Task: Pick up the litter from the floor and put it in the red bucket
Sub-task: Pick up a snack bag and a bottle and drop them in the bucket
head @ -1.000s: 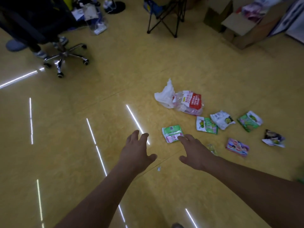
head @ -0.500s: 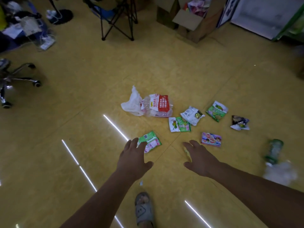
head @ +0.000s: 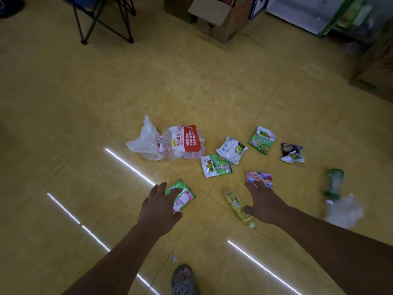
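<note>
Strewn on yellow floor [head: 85, 124]: six crinkled snack packets [head: 231, 150], two plastic bottles [head: 332, 184], one red-labelled clear wrap [head: 182, 142], one white bag [head: 144, 141]. Fingers released: left hand [head: 158, 207] over green-pink packet [head: 185, 195], right hand [head: 263, 205] beside yellow bottle [head: 234, 200]. Cardboard box [head: 219, 18] beyond.

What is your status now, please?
Left hand open over green-pink wrapper. Right hand open beside yellow bottle. Nothing held. Red bucket not in view.
</note>
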### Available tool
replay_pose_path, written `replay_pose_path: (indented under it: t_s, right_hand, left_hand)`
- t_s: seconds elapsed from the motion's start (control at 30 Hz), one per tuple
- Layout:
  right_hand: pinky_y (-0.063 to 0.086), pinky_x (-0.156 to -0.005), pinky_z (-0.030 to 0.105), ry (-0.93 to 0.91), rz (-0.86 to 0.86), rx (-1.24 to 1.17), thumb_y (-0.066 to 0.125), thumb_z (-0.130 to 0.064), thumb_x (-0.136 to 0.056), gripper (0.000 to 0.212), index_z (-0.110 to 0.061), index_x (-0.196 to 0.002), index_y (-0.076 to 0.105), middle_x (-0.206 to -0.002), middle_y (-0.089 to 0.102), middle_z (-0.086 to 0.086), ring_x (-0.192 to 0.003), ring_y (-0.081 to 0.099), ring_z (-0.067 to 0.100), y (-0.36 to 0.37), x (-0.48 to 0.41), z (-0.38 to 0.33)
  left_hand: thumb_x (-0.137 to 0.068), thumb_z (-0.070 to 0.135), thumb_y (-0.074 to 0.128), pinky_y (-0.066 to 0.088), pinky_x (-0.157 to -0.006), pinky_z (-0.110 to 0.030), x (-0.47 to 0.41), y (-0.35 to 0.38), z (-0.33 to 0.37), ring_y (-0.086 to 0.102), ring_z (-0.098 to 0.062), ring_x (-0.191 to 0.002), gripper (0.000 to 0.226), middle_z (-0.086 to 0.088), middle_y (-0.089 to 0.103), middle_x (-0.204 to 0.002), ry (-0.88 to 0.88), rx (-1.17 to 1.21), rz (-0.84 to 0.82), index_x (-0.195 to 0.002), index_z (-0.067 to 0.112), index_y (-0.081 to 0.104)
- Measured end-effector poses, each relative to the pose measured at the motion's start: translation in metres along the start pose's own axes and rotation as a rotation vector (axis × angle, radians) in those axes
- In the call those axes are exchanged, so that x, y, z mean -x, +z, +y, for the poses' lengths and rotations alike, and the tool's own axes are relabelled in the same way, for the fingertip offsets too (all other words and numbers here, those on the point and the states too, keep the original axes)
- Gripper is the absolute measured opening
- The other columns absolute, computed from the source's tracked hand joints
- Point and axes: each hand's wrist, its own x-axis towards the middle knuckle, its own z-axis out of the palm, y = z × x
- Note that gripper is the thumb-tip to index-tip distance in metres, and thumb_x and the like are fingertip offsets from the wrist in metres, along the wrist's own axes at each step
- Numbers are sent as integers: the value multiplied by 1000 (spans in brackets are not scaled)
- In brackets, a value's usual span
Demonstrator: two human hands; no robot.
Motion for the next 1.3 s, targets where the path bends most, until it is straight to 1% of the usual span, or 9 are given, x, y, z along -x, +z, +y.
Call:
replay_pose_path:
  t_s: [0.13,0.37,0.47,0.63,0.87,0.97,1.1,1.2,1.3]
  right_hand:
    - [38,-105,38,27,-12,-20,64,-42,-87,81,-21,-152,20,-155,19,13,-136,36,35,-1,-15,-1]
    - [35,-108,40,25,-34,-25,64,-43,-87,83,-21,-153,18,-157,14,16,-139,31,38,12,-46,9]
    - [39,-106,41,19,-59,-27,64,-43,-87,83,-20,-152,19,-155,19,16,-137,33,38,24,-65,17]
    - [41,-104,43,-10,-92,9,65,-46,-85,85,-19,-151,20,-148,28,18,-131,40,39,58,-117,37]
    - [43,-99,43,-6,-124,29,67,-48,-84,83,-16,-148,26,-139,39,18,-123,47,39,124,-187,74]
    - [43,-98,43,4,-142,20,68,-47,-83,84,-15,-148,25,-139,39,19,-121,48,39,150,-211,88]
    - [46,-95,45,24,-144,17,69,-48,-82,86,-15,-148,23,-139,40,18,-121,48,41,180,-241,103]
    - [46,-93,45,32,-134,-5,70,-47,-82,86,-12,-145,23,-137,41,19,-120,48,41,200,-264,107]
    - [44,-96,46,54,-123,-39,70,-47,-82,95,-11,-150,13,-144,36,20,-126,44,43,217,-288,108]
  left_hand:
    - [-83,48,66,33,-112,-46,-22,0,-4,13,-28,-147,73,-7,19,-157,17,-4,-25,-146,38,31]
    - [-79,47,69,35,-110,-49,-54,13,-4,15,-29,-145,79,-9,21,-156,13,5,-38,-147,36,30]
    - [-78,48,70,36,-109,-48,-67,29,-8,18,-29,-144,79,-10,24,-155,1,-12,-40,-146,36,31]
    - [-75,48,72,36,-109,-49,-95,76,-21,21,-30,-143,83,-12,28,-152,-51,-50,-57,-146,35,32]
    - [-68,53,77,37,-107,-52,-138,161,-40,25,-33,-140,95,-18,33,-146,-136,-94,-113,-147,33,30]
    - [-64,55,79,36,-107,-52,-158,189,-47,26,-33,-140,99,-19,36,-145,-144,-96,-119,-147,32,30]
    - [-66,50,80,36,-107,-53,-180,218,-48,25,-35,-139,100,-17,30,-150,-158,-96,-119,-148,31,28]
    - [-65,49,82,37,-106,-55,-197,237,-51,26,-35,-138,102,-15,31,-149,-155,-98,-110,-149,31,27]
    - [-63,48,83,36,-106,-56,-216,256,-59,26,-36,-139,106,-16,29,-150,-181,-92,-124,-150,32,24]
